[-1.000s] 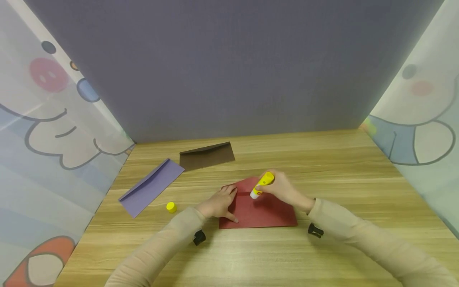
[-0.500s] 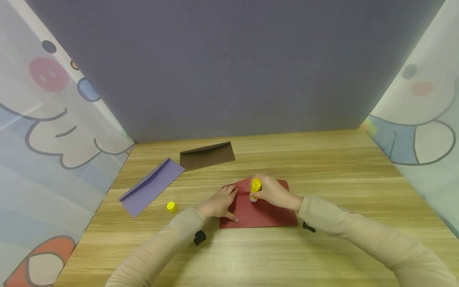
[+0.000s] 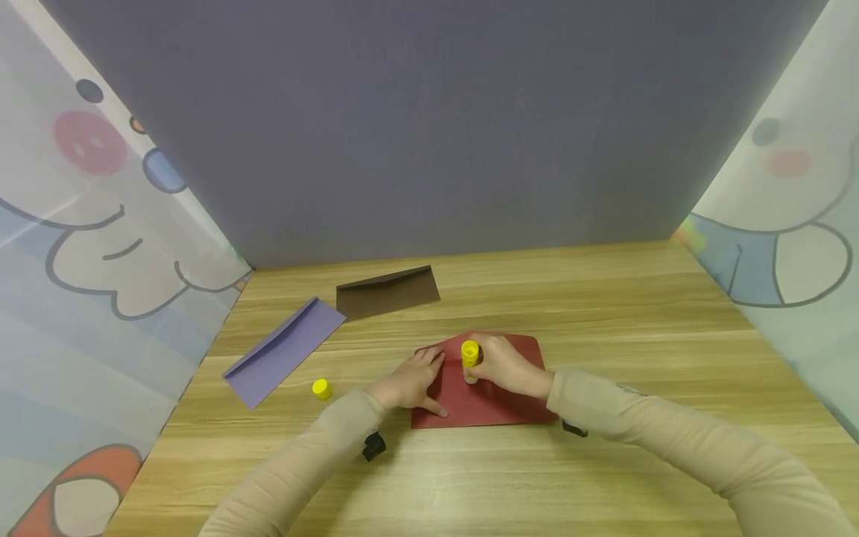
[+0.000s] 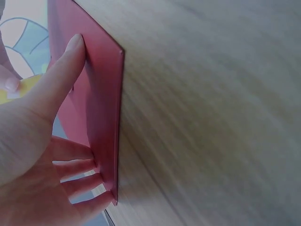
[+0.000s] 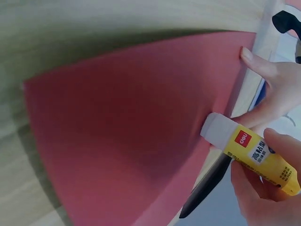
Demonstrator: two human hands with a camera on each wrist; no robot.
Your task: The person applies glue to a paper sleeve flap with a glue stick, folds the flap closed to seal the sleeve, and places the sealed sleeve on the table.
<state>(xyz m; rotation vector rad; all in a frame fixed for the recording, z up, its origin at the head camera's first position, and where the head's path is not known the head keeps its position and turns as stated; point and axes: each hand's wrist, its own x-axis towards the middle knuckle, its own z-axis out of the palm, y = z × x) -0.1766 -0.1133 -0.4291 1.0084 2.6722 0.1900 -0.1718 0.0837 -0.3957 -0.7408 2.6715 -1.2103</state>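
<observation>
A red envelope (image 3: 493, 403) lies on the table with its flap raised at the far side. My left hand (image 3: 411, 379) rests on its left end, fingers spread; in the left wrist view the thumb and fingertips touch the red paper (image 4: 101, 89). With the right hand (image 3: 506, 365) I grip a yellow glue stick (image 3: 470, 352), held nearly upright with its white end down on the envelope near the flap fold. In the right wrist view the white end of the glue stick (image 5: 254, 148) meets the paper; its very tip is hidden.
To the left a purple envelope (image 3: 285, 354) lies slanted. Behind it is a dark brown envelope (image 3: 389, 293). A yellow cap (image 3: 321, 388) stands left of my left hand. A grey panel (image 3: 443, 134) rises at the table's back edge, with patterned curtains (image 3: 792, 224) at the sides.
My right hand has moved left and slightly nearer with the glue stick, which has gone from tilted to nearly upright. The left hand has stayed in place on the red envelope.
</observation>
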